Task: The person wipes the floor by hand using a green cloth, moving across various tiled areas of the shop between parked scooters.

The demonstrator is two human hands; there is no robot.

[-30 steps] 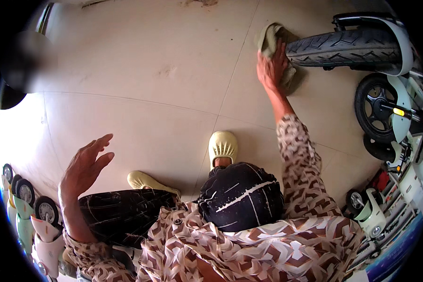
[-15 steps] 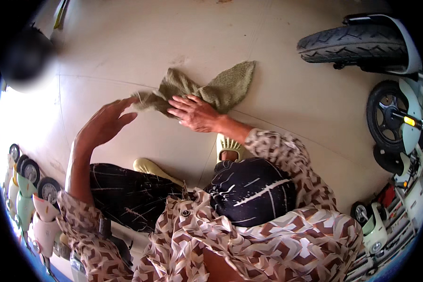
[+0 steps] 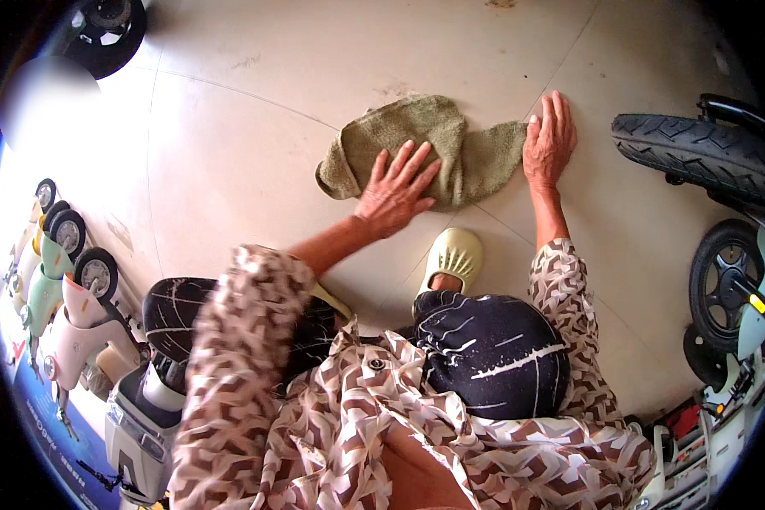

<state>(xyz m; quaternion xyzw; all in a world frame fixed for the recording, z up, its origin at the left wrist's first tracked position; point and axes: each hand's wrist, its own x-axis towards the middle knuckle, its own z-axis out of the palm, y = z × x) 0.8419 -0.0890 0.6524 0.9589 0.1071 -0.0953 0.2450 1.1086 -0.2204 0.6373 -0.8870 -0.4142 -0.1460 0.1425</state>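
An olive-green towel [image 3: 425, 161] lies spread on the pale tiled floor in front of my feet, its left end folded over. My left hand [image 3: 397, 189] rests flat on the left half of the towel with its fingers spread. At the towel's right end is my right hand [image 3: 551, 140], fingers stretched out forward and the thumb side against the cloth. Nothing is gripped in either hand. A light yellow-green clog [image 3: 452, 255] is on my foot just below the towel.
A black scooter tyre [image 3: 697, 151] stands to the right, with another wheel [image 3: 728, 285] nearer to me. Along the left are several pastel scooters [image 3: 83, 327]. A dark wheel [image 3: 106, 38] stands at the far left. Brown smudges [image 3: 391, 89] mark the floor beyond the towel.
My left hand has come down flat onto the towel. My right hand has moved from the towel's middle to its right end. The towel lies more spread out, and the view has shifted.
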